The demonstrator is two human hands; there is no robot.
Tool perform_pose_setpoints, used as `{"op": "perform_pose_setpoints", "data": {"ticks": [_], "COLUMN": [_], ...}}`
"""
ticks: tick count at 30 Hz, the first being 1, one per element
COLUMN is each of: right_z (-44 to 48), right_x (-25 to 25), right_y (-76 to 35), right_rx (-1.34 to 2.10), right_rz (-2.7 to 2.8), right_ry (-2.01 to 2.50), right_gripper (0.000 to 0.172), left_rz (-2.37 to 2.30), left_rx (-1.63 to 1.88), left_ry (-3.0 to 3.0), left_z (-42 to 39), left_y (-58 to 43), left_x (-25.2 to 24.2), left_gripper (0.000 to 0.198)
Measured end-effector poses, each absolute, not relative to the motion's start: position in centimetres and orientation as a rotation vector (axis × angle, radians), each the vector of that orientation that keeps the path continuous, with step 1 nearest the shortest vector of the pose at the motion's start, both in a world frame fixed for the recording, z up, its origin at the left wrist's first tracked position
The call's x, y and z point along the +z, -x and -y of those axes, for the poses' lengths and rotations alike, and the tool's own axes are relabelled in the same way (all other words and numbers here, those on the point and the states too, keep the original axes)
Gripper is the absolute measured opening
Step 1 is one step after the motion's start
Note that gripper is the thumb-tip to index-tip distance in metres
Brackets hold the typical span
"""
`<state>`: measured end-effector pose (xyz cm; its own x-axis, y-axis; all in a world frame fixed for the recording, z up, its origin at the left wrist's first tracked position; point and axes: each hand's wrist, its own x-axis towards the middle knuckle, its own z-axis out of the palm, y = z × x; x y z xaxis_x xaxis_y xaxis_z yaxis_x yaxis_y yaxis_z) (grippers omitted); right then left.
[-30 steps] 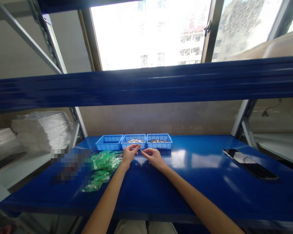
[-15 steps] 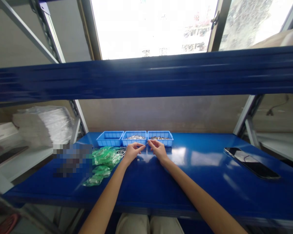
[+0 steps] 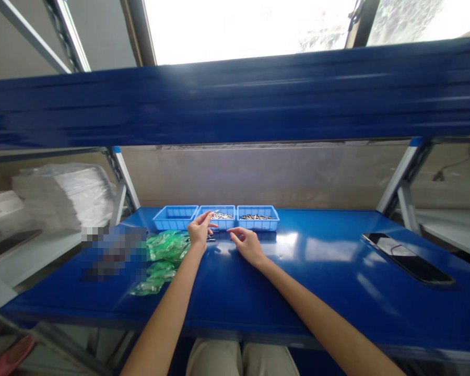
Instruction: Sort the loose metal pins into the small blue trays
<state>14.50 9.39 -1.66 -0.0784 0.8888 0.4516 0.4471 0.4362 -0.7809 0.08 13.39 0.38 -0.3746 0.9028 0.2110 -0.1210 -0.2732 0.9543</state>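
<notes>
While the left hand (image 3: 199, 231) hovered at the near rim of the middle blue plastic tray of silvery pins (image 3: 223, 216), its fingers' grip unclear, the right hand (image 3: 248, 244) lay behind on the glossy blue desk (image 3: 317, 271), fingers open.

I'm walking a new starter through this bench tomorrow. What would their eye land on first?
Probably the row of three light-blue trays at the back of the blue table, two holding small metal parts, with the left hand at the middle one and the right hand close by. Next, the heap of green bags at left and the phone far right.
</notes>
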Motion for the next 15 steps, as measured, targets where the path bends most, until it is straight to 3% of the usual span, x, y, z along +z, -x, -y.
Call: {"op": "perform_pose_setpoints", "data": {"ticks": [4, 9, 15], "right_z": [-8.8, -7.9, -7.2], "right_x": [-1.7, -1.0, -0.9], "right_y": [-14.5, -14.1, -13.1], "right_rx": [0.420, 0.246, 0.179], "right_rz": [1.859, 2.124, 2.498], "right_ry": [1.209, 1.062, 0.936], "right_gripper": [0.020, 0.024, 0.047], "left_rz": [-1.142, -1.240, -1.336], "left_rx": [1.629, 1.707, 1.849], "left_ry": [-1.182, -1.210, -1.244], "left_z": [-13.1, -12.3, -11.6], "left_y": [-0.5, -0.2, -0.5], "left_x": [0.6, 1.3, 1.1], "left_gripper": [0.046, 0.034, 0.030]}}
